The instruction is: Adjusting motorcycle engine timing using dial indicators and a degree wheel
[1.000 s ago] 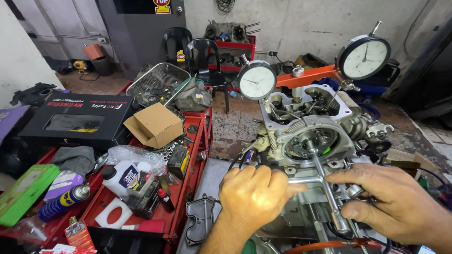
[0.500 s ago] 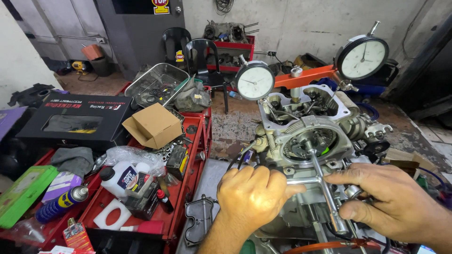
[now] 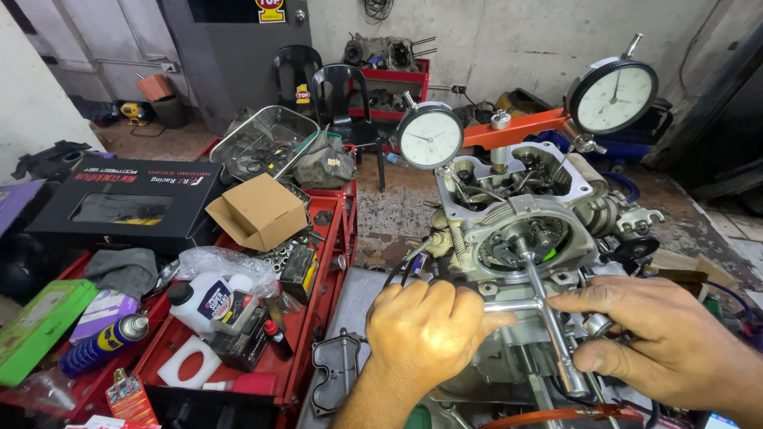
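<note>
A grey engine cylinder head (image 3: 548, 199) stands in front of me with its round side opening (image 3: 520, 241) facing me. A silver T-handle wrench (image 3: 548, 314) is seated in that opening. My left hand (image 3: 425, 330) is closed around the left arm of the wrench's crossbar. My right hand (image 3: 664, 342) grips the right arm and the lower shaft. Two round dial gauges (image 3: 430, 136) (image 3: 612, 97) sit above the engine on an orange bracket (image 3: 517, 129).
A red tool cart (image 3: 318, 310) at my left holds a cardboard box (image 3: 258, 210), a white oil bottle (image 3: 208, 302), a wire basket (image 3: 266, 143) and small parts. A blue spray can (image 3: 103, 345), a green case (image 3: 40, 326) and a black box (image 3: 131, 195) lie further left. Black chairs (image 3: 342, 99) stand behind.
Both hands keep their grip on the T-handle wrench; its shaft has tilted slightly and my hands have shifted a little with it.
</note>
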